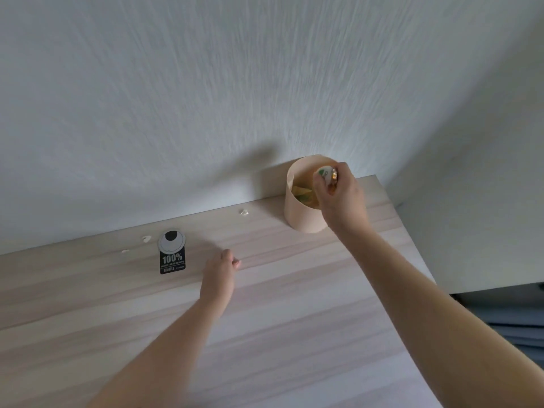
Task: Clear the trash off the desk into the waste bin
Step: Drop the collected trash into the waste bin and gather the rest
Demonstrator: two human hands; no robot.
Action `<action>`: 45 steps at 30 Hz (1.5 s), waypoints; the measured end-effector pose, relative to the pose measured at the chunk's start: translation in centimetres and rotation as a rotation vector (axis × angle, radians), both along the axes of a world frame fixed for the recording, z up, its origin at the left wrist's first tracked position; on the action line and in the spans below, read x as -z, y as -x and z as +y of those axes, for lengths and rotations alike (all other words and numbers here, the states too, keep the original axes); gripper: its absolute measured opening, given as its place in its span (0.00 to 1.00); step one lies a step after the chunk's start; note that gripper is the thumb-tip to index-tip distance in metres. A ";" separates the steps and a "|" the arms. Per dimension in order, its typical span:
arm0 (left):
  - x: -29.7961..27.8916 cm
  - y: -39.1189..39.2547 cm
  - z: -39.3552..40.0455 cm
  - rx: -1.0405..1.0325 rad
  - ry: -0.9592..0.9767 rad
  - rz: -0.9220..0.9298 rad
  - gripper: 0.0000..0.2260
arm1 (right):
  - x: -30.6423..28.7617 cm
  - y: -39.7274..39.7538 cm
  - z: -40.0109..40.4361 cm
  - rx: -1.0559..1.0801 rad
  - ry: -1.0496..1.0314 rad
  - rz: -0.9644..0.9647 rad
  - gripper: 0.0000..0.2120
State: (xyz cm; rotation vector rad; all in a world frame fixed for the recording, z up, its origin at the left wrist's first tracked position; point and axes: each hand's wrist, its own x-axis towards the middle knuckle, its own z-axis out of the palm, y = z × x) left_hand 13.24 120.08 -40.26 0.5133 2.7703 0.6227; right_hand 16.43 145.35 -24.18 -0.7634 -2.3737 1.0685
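Observation:
A small beige round waste bin [298,213] stands at the desk's back right, against the wall, with yellow and green scraps inside. My right hand [338,195] is over its opening, shut on a crumpled wrapper [325,173] with white, green and orange on it. My left hand [219,273] rests on the desk with fingers curled in and nothing visible in it. A black and white paper tag [172,256] marked "100%" lies left of that hand. Three small white paper bits lie near the back edge: one [243,212], one [146,238], one [125,251].
The light wood desk [294,319] runs to a white textured wall [206,98] at the back. Its right edge drops off beside a white panel [471,231], with dark blue-grey items [518,322] below at the right.

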 end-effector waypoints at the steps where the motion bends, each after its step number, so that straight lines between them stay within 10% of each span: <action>1: -0.1 0.1 -0.1 0.013 0.009 -0.015 0.08 | -0.3 1.1 0.6 0.005 0.025 -0.020 0.09; 16: -13.7 2.8 10.7 0.206 -0.458 0.091 0.07 | 2.2 2.8 3.7 -0.157 -0.044 -0.292 0.12; 25: -14.7 4.7 19.5 0.402 -0.191 0.093 0.11 | 1.0 -3.4 5.8 -0.046 -0.001 -0.082 0.13; 45: -14.6 3.7 0.5 0.140 -0.332 0.242 0.09 | 0.5 -2.3 -5.7 -0.175 -0.051 0.018 0.10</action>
